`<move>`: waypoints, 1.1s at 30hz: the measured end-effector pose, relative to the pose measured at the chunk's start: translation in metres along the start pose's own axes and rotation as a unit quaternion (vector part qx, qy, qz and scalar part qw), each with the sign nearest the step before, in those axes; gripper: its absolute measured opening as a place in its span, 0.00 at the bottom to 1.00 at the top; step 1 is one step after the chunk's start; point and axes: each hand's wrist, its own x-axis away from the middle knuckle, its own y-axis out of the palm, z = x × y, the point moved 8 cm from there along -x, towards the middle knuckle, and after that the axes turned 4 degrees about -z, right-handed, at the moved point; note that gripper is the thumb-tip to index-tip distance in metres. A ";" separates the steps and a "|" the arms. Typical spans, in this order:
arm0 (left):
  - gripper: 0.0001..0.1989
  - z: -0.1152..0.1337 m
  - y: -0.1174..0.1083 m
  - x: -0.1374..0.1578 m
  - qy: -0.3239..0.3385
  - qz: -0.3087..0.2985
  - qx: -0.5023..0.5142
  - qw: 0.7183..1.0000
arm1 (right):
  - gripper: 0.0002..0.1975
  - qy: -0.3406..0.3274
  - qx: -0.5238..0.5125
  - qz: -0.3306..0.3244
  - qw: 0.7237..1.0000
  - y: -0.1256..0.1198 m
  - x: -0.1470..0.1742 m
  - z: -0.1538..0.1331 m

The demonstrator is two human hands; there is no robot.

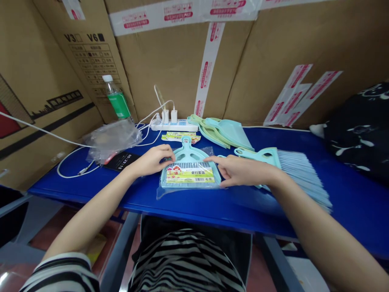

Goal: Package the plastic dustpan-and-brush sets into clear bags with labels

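Observation:
A light-blue dustpan (186,148) lies flat on the table in a clear plastic bag (162,192), its handle pointing away from me. Across the pan sits a brush with grey-blue bristles (194,165), partly covered by a yellow-green label card (190,174) printed with mushrooms. My left hand (156,159) is at the pan's left edge, fingers loosely bent, with a small gap between thumb and fingertips. From the right, my right hand (232,168) reaches over the bag. Its index finger is stretched out onto the package near the bristles, the thumb is apart, and the other fingers are curled.
Green and blue dustpans (231,132) are stacked behind; loose brushes (299,172) lie at right. More label cards (179,137) lie before a power strip (174,125) with cables. Plastic bags (114,138), a phone (121,161) and a bottle (118,101) are at left. Cardboard (170,61) walls the back.

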 end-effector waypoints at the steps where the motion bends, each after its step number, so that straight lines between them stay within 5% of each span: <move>1: 0.08 0.003 -0.001 0.000 0.007 -0.003 0.001 1.000 | 0.34 0.003 0.010 0.012 1.000 -0.003 0.000 -0.001; 7: 0.11 0.026 0.006 0.008 0.053 -0.163 0.127 0.977 | 0.14 -0.067 -0.016 0.012 0.998 -0.006 0.001 -0.015; 12: 0.34 0.033 0.012 0.019 0.090 -0.241 0.151 0.954 | 0.24 -0.115 -0.018 -0.025 0.993 0.005 0.006 -0.024; 15: 0.40 0.033 0.016 0.023 0.109 -0.260 0.139 0.949 | 0.25 -0.123 -0.015 -0.043 0.991 0.009 0.008 -0.025; 21: 0.20 0.030 0.014 0.020 0.085 -0.231 0.115 0.962 | 0.03 -0.117 -0.014 -0.024 0.993 0.005 0.003 -0.029; 26: 0.05 0.031 0.010 0.014 0.079 -0.219 0.138 0.963 | 0.07 -0.088 -0.030 -0.006 0.996 0.000 -0.001 -0.027; 33: 0.07 0.024 0.006 0.009 0.030 -0.179 0.139 0.973 | 0.08 -0.066 -0.078 -0.007 0.995 0.000 -0.002 -0.021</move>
